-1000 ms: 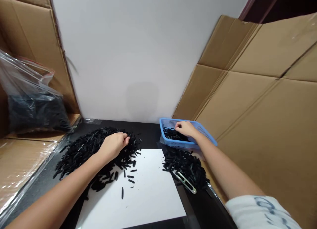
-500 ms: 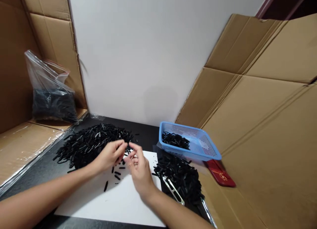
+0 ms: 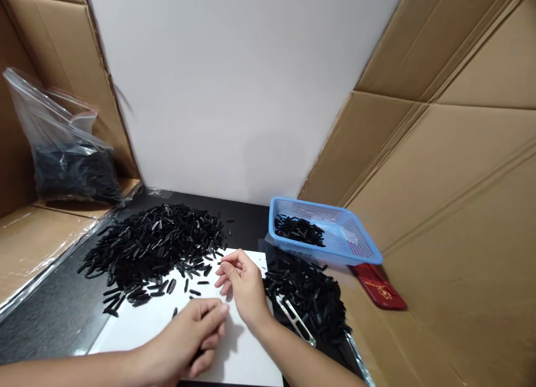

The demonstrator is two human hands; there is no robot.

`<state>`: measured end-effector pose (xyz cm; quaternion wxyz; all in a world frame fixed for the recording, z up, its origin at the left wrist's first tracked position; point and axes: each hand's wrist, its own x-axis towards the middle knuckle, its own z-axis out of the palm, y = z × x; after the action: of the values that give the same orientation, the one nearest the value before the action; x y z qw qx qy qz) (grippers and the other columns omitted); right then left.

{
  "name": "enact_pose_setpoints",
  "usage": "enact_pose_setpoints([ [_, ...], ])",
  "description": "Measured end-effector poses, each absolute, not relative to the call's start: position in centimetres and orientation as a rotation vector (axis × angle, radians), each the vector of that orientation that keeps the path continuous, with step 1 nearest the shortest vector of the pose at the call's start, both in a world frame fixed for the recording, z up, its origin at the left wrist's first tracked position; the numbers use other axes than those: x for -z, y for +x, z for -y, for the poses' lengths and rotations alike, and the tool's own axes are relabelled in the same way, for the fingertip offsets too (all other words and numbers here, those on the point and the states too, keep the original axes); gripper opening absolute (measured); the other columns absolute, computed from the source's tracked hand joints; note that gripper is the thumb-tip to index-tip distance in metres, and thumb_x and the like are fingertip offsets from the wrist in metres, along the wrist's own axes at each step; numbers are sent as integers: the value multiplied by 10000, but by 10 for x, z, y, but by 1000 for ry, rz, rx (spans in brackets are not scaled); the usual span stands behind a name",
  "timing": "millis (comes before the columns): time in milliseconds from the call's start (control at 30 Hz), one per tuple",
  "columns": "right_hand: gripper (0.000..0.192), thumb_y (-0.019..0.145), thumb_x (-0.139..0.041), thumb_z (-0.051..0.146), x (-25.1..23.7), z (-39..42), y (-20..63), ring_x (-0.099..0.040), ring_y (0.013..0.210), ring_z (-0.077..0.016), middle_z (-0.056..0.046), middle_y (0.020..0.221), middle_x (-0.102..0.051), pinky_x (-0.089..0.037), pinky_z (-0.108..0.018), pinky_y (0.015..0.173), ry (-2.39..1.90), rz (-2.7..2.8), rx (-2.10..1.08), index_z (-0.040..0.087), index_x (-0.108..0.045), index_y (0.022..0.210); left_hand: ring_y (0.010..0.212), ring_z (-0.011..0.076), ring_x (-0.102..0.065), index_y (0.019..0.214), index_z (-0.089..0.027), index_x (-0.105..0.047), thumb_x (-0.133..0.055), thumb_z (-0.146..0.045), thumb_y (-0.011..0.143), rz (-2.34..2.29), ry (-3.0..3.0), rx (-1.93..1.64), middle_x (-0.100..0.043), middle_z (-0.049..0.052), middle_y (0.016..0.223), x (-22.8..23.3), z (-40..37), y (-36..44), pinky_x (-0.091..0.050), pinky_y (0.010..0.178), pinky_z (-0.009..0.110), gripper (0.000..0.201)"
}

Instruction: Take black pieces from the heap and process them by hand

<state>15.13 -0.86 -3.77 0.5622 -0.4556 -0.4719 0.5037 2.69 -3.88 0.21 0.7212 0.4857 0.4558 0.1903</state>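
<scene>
Here your left hand [image 3: 190,337] rests on the near part of the white sheet [image 3: 251,359], palm down, with the fingers curled loosely together; whether anything lies under it cannot be told. Your right hand [image 3: 243,283] sits just beyond it, over the far right of the sheet, fingers half curled and the thumb and forefinger drawn close; something small and dark may be pinched there, but it is too small to be sure. To the far left of both hands spreads the big pile of black pieces [image 3: 151,247], spilling from the black tabletop [image 3: 46,320] onto the sheet's far edge, with a few loose pieces near your fingertips. To the right lies a smaller heap of black pieces [image 3: 307,297], with a metal tool [image 3: 296,319] at its near edge. Beyond that heap stands the blue basket [image 3: 355,250], holding a small cluster of the same pieces. A clear bag [image 3: 67,152] of dark pieces stands far left on cardboard, and a red packet [image 3: 379,286] lies right of the basket.
</scene>
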Motion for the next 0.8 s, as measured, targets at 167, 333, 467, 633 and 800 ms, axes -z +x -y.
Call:
enact_pose_setpoints([
  [167, 115, 800, -647, 289, 38, -14, 145, -670, 618, -164, 15, 648, -669, -508, -242, 552, -1020, 1265, -1293, 210, -594, 735, 370, 83, -350, 599, -209, -476, -613, -472, 814, -868, 1599, -478, -415, -93, 393, 7, 9, 15, -258, 409, 203, 366],
  [333, 157, 751, -690, 318, 24, -45, 144, -620, 591, -140, 17, 648, -656, -491, -242, 564, -1021, 1231, -1206, 191, -611, 701, 392, 79, -347, 624, -196, -521, -635, -391, 816, -989, 1569, -688, -450, -96, 385, 2, -34, -3, -232, 445, 199, 297],
  [467, 149, 735, -706, 307, 14, -26, 152, -617, 572, -134, 2, 670, -681, -486, -249, 555, -1062, 1135, -1112, 178, -692, 809, 334, 74, -337, 688, -202, -531, -597, -434, 839, -1035, 1435, -763, -482, -92, 397, -8, -33, -10, -208, 384, 195, 284],
  [633, 163, 747, -710, 311, 22, 21, 157, -601, 544, -136, -35, 675, -707, -462, -250, 507, -1118, 1079, -1084, 167, -745, 815, 427, 44, -366, 786, -159, -570, -622, -481, 794, -979, 1133, -761, -544, -45, 620, -14, -9, -5, -189, 374, 159, 326],
  [800, 164, 728, -756, 338, 36, 41, 158, -500, 468, -105, 18, 555, -598, -366, -214, 423, -1171, 1040, -1085, 177, -730, 737, 432, 49, -345, 843, -150, -587, -546, -517, 843, -939, 903, -653, -528, -34, 615, -4, 8, -3, -119, 375, 165, 369],
])
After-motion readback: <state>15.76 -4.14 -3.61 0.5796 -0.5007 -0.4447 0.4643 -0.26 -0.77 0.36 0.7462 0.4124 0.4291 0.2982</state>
